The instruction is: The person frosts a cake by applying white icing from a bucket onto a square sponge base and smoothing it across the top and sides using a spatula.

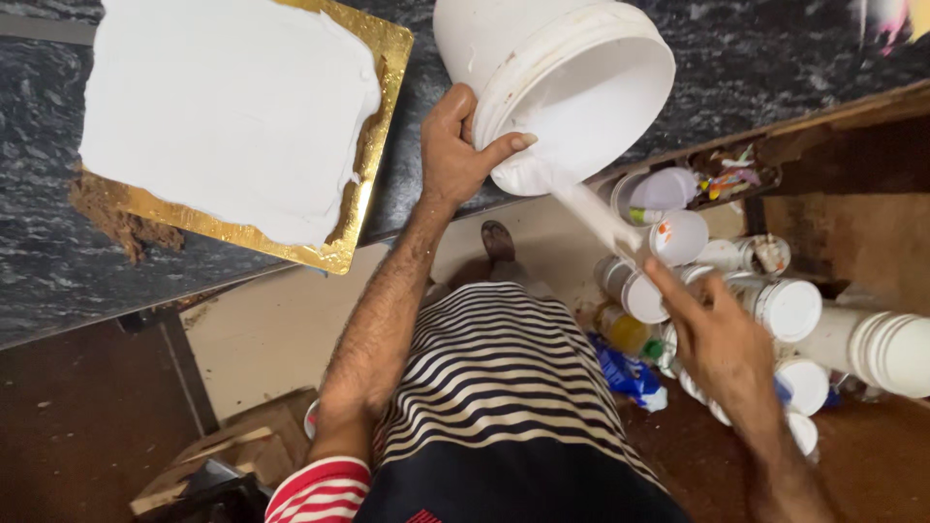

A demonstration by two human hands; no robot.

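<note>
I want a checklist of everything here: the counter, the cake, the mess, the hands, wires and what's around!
Surface: dark marbled counter, brown crumbs at the board's left edge.
Job's things: white-frosted square cake on a gold board; white bucket, tilted; white spatula reaching into it.
Clutter: white lidded tubs and small bottles piled on the floor; blue wrapper.
Hands: left hand grips the bucket's rim; right hand holds the spatula.
Cables: nothing seen.
Surroundings: brown floor, wooden shelf at right.

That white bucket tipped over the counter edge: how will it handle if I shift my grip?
The bucket is probably light, since the left hand alone holds it tilted by the rim. Its smeared rim may be slippery. The spatula in the right hand looks stiff.
</note>
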